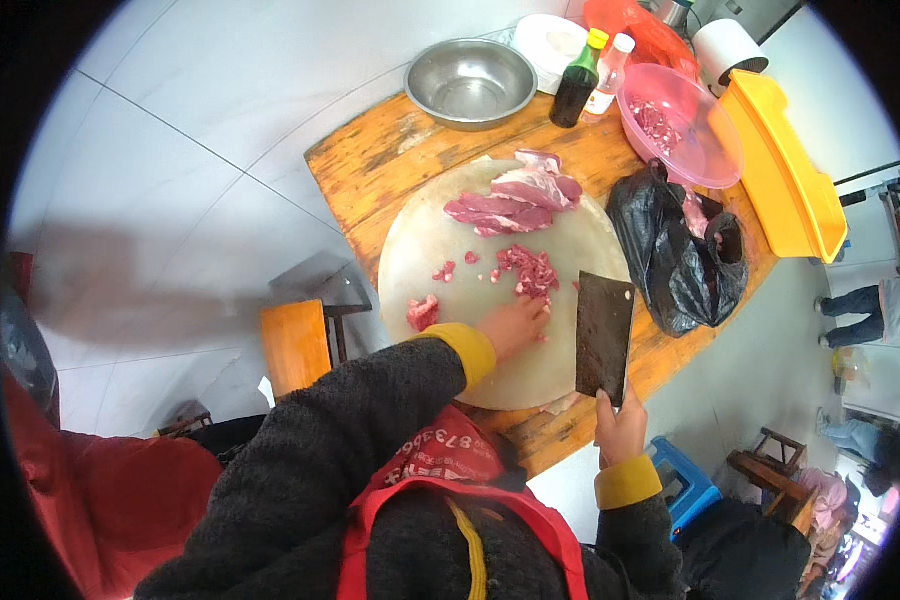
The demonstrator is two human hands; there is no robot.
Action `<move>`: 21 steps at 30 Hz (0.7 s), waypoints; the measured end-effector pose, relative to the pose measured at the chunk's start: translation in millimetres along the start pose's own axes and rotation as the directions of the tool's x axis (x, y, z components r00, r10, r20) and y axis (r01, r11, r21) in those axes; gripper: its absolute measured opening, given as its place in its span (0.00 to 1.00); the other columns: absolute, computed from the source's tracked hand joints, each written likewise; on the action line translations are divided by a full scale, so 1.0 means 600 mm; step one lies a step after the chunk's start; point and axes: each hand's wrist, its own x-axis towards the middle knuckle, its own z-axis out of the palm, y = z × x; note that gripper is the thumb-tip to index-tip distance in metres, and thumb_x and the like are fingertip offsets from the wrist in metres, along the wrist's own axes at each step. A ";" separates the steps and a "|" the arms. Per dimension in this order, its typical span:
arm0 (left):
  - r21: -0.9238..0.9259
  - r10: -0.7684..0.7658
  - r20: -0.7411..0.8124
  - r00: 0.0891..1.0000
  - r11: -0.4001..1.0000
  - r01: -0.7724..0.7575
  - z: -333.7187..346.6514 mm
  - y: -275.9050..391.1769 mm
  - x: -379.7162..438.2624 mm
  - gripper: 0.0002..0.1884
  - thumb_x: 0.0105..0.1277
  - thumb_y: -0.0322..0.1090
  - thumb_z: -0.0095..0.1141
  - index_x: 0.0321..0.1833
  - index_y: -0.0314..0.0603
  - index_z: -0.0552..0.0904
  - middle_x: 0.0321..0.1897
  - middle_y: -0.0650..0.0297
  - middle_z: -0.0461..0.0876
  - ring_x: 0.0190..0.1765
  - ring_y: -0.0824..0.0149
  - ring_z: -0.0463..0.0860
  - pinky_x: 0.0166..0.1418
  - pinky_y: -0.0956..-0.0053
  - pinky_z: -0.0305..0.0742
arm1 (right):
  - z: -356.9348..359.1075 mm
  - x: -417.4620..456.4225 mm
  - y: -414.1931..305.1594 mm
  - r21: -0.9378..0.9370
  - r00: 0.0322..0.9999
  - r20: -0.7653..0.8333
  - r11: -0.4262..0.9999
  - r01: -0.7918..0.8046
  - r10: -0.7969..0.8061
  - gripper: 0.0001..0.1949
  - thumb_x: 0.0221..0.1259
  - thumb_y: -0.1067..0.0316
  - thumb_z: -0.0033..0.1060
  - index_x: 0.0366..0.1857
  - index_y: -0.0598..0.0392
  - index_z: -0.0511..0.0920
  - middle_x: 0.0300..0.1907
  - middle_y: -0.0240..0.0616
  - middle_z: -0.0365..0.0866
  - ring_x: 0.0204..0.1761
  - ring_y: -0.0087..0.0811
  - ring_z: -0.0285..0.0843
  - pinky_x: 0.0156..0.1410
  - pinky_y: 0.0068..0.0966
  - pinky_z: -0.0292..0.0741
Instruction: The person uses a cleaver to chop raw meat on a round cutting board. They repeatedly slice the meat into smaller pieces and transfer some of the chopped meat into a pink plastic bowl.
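My right hand [621, 431] grips the handle of a wide, dark-bladed cleaver [604, 334], its blade over the right side of a round, pale chopping board [450, 375]. On the board, my left hand [519, 328] reaches to the near edge of a pile of chopped red meat [529, 270]. Its fingertips touch or nearly touch the pile; whether they hold any bits is unclear. Behind the pile lie larger slabs of raw meat [514, 199] with pale fat. A separate meat chunk [422, 313] rests at the board's left, and small scraps lie between.
The wooden table [367, 172] also bears a steel basin [471, 82], a dark sauce bottle [574, 88], a clear bottle [609, 79], a pink bowl [709, 157] with meat, a black plastic bag [656, 262] and a yellow bin [784, 180]. A blue stool [682, 480] stands right. People are in the background.
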 end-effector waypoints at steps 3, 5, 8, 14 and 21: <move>0.027 -0.048 -0.142 0.989 0.998 0.052 -0.033 -0.069 0.029 0.12 0.60 0.37 0.61 0.43 0.40 0.80 0.49 0.59 0.78 0.59 0.55 0.76 0.56 0.62 0.77 | 0.004 -0.006 0.001 0.017 1.000 0.008 1.000 -0.003 0.003 0.13 0.66 0.66 0.61 0.48 0.63 0.80 0.36 0.55 0.86 0.41 0.50 0.87 0.46 0.38 0.81; -0.069 0.007 -0.306 0.952 0.997 -0.030 -0.097 -0.087 0.027 0.12 0.60 0.36 0.62 0.43 0.39 0.80 0.50 0.57 0.78 0.57 0.53 0.78 0.53 0.61 0.79 | 0.006 -0.011 0.016 0.011 1.000 0.008 1.000 0.019 -0.019 0.13 0.66 0.66 0.60 0.48 0.64 0.80 0.36 0.55 0.85 0.41 0.51 0.87 0.46 0.39 0.81; -0.039 -0.369 -0.031 0.929 0.929 0.367 -0.167 -0.107 0.006 0.14 0.60 0.35 0.62 0.46 0.38 0.79 0.52 0.52 0.78 0.51 0.48 0.82 0.50 0.58 0.81 | 0.016 -0.013 0.033 0.033 0.999 0.032 0.999 0.031 -0.032 0.14 0.66 0.66 0.60 0.49 0.64 0.79 0.36 0.57 0.85 0.41 0.53 0.86 0.46 0.40 0.80; 0.026 -0.624 -0.112 0.773 0.776 0.630 -0.082 -0.173 -0.032 0.14 0.62 0.33 0.60 0.48 0.38 0.76 0.49 0.45 0.79 0.45 0.42 0.84 0.48 0.53 0.80 | 0.035 -0.010 0.028 -0.005 0.989 0.147 1.000 0.004 -0.003 0.18 0.65 0.67 0.59 0.55 0.64 0.76 0.38 0.59 0.84 0.41 0.56 0.85 0.46 0.42 0.79; -0.237 -0.186 -0.232 0.955 0.963 0.130 -0.015 -0.131 0.048 0.13 0.56 0.28 0.65 0.45 0.43 0.83 0.46 0.53 0.83 0.52 0.51 0.81 0.59 0.58 0.75 | 0.026 -0.028 0.020 -0.009 0.991 0.132 1.000 0.028 -0.026 0.18 0.65 0.66 0.59 0.56 0.63 0.76 0.38 0.60 0.84 0.41 0.57 0.84 0.47 0.45 0.77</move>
